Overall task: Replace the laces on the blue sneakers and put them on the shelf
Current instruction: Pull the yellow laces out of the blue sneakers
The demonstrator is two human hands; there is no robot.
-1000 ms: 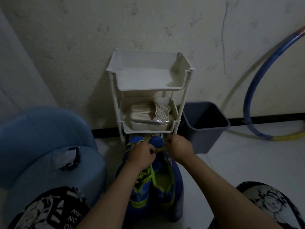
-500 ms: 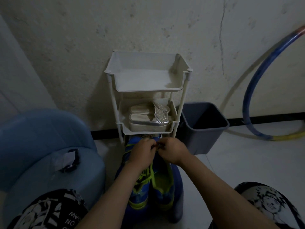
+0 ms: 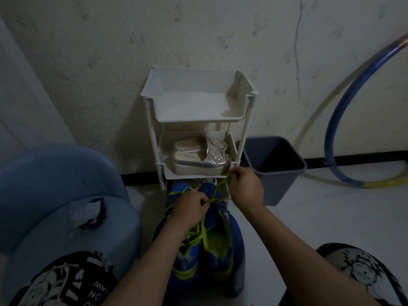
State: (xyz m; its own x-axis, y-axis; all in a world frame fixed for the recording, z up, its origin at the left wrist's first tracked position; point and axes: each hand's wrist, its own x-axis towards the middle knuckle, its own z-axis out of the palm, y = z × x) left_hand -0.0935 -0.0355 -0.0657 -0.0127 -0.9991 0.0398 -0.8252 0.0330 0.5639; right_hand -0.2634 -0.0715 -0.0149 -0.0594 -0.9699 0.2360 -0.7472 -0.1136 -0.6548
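Since half a second before, the right hand (image 3: 247, 188) had parted from the left hand (image 3: 189, 208) and risen to the right, drawing the green lace (image 3: 219, 188) taut between them; the left had stayed over the toes. The only legible writing was "ON" on the printed shorts (image 3: 66, 281), seen inverted, with the letters around it cut off. Both forearms reached forward and down. The left grip was pinched on the lace at the crossing; the right grip was clamped on its upper end by the front corner of the middle tier of the shelf (image 3: 194, 120). The blue sneakers (image 3: 216, 250) lay side by side on a dark blue stool (image 3: 238, 261), toes towards the shelf's lowest tier.
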